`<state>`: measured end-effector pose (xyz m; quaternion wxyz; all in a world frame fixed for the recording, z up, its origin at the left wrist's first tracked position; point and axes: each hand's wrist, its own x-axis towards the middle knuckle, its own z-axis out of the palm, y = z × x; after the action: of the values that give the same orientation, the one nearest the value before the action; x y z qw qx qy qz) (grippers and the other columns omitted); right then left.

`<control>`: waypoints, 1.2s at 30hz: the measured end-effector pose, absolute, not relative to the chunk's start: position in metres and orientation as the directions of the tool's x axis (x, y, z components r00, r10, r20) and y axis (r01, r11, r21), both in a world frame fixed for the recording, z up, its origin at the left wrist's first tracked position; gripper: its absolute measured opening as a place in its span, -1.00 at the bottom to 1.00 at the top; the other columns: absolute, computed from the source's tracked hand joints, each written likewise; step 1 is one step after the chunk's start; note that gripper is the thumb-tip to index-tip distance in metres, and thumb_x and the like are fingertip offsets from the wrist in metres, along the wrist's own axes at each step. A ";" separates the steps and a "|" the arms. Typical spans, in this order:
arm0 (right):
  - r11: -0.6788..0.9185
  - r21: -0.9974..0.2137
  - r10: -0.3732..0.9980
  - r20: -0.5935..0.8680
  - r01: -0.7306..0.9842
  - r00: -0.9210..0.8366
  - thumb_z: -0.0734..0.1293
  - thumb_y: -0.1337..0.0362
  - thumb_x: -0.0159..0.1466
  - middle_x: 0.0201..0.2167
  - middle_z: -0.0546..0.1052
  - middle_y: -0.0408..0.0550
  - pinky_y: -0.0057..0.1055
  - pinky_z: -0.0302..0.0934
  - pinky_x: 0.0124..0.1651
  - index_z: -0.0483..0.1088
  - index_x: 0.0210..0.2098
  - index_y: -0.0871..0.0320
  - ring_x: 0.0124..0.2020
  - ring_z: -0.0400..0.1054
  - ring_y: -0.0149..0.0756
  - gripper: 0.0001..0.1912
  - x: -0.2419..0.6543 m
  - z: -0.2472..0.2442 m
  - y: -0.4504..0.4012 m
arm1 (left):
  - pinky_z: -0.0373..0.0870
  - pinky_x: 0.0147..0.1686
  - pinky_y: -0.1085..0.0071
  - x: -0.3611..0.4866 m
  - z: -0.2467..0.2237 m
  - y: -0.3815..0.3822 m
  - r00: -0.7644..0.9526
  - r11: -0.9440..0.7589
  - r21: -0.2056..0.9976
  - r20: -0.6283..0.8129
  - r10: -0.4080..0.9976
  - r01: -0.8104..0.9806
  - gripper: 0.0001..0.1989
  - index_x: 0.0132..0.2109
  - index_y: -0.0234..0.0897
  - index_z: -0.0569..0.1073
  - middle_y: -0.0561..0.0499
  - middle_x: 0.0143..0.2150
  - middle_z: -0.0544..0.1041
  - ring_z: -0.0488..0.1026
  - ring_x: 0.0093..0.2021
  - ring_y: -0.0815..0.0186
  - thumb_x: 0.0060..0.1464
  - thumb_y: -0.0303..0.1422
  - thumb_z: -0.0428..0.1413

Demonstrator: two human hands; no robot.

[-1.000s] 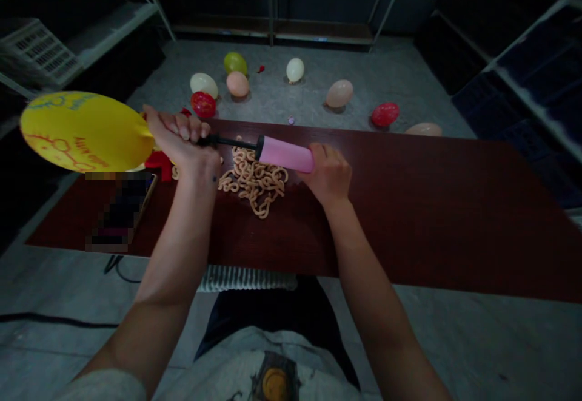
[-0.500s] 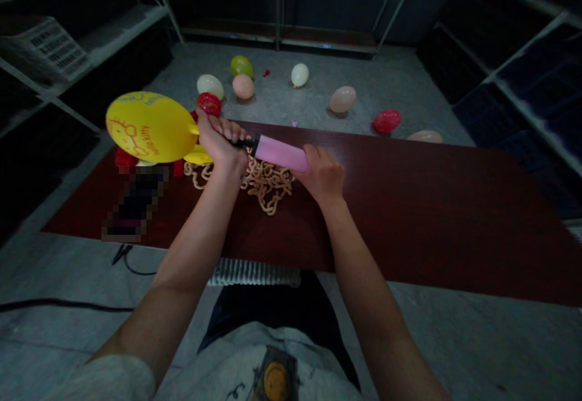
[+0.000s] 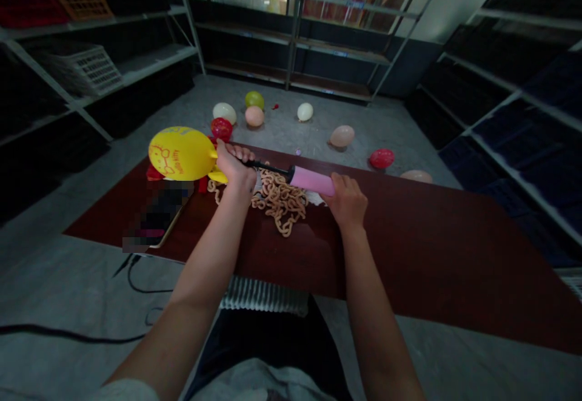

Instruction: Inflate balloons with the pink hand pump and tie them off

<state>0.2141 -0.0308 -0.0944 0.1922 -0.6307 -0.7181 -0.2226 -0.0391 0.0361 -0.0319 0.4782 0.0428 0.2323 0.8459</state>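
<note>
My left hand (image 3: pixel 236 166) is closed round the neck of a yellow balloon (image 3: pixel 182 153) and the black end of a hand pump. The inflated balloon, printed with a red figure and lettering, sticks out to the left. Wrapped round the far end of the pump's pink barrel (image 3: pixel 311 181) is my right hand (image 3: pixel 348 201). A black rod shows between the left hand and the barrel. Beneath the pump, a heap of tan, curly cord-like pieces (image 3: pixel 284 204) lies on the dark red table (image 3: pixel 431 243). More yellow material (image 3: pixel 218 176) is under my left hand.
A phone (image 3: pixel 163 213), partly blurred, lies at the table's left. Beyond the table several balloons rest on the floor, among them a green one (image 3: pixel 254 100) and a red one (image 3: pixel 382 158). Shelves line the back and sides. A black cable (image 3: pixel 68 334) runs along the floor at left.
My right hand and the pink barrel have drawn away from my left hand, baring more of the black rod. The view has tilted up, showing more of the shelves.
</note>
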 end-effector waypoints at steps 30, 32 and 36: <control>0.097 -0.155 0.860 0.510 0.983 -0.004 0.40 0.15 0.24 -0.13 0.49 0.10 -0.24 0.22 -0.15 0.38 -0.02 0.16 -0.11 0.31 -0.08 -0.64 0.189 -0.079 -0.046 | 0.07 -0.63 0.43 0.012 -0.029 0.013 -0.418 -0.361 0.576 0.037 0.908 -0.733 -0.43 -0.57 -0.24 -0.03 0.14 -0.70 0.00 0.01 -0.73 0.44 0.42 -0.19 -0.09; 0.115 -0.151 0.863 0.505 0.982 -0.023 0.39 0.11 0.25 -0.15 0.50 0.10 -0.25 0.21 -0.18 0.39 -0.03 0.16 -0.12 0.32 -0.08 -0.64 0.186 -0.082 -0.045 | 0.07 -0.63 0.43 0.014 -0.033 0.015 -0.419 -0.340 0.598 0.007 0.908 -0.726 -0.43 -0.57 -0.24 -0.03 0.14 -0.70 -0.01 0.01 -0.72 0.44 0.41 -0.18 -0.07; 0.151 -0.122 0.876 0.477 0.981 -0.075 0.39 0.11 0.26 -0.16 0.51 0.09 -0.31 0.19 -0.24 0.38 0.03 0.12 -0.14 0.34 -0.09 -0.60 0.181 -0.087 -0.042 | 0.02 -0.65 0.46 0.003 -0.035 0.021 -0.444 -0.297 0.611 -0.100 0.891 -0.734 -0.44 -0.54 -0.25 -0.03 0.16 -0.69 -0.03 -0.03 -0.73 0.46 0.41 -0.17 -0.05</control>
<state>0.1807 -0.0424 -0.0872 0.2267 -0.6412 -0.7238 -0.1163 0.0025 0.0213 -0.0353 0.5109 0.1305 0.3006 0.7947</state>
